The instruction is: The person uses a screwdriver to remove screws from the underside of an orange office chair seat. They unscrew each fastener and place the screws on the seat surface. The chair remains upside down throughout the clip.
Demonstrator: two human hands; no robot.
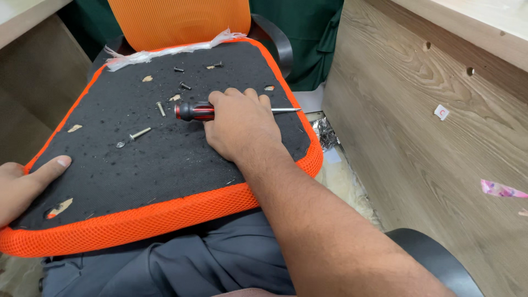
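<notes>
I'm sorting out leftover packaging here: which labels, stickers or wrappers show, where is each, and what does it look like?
Small sticker: on the wooden panel at right, white square with a red mark.
Wrapper scrap: lower on that panel, near the right edge, pink, crumpled.
Plastic strip: along the seat cushion's far edge, clear-white, torn.
Foil piece: beside the cushion's right edge, silver, crinkled.

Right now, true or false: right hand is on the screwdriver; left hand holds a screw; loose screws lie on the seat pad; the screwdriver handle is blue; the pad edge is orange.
1. The right hand is on the screwdriver: true.
2. The left hand holds a screw: false, it rests on the seat pad edge.
3. Loose screws lie on the pad: true.
4. The handle is blue: false, black and red.
5. The pad edge is orange: true.
</notes>
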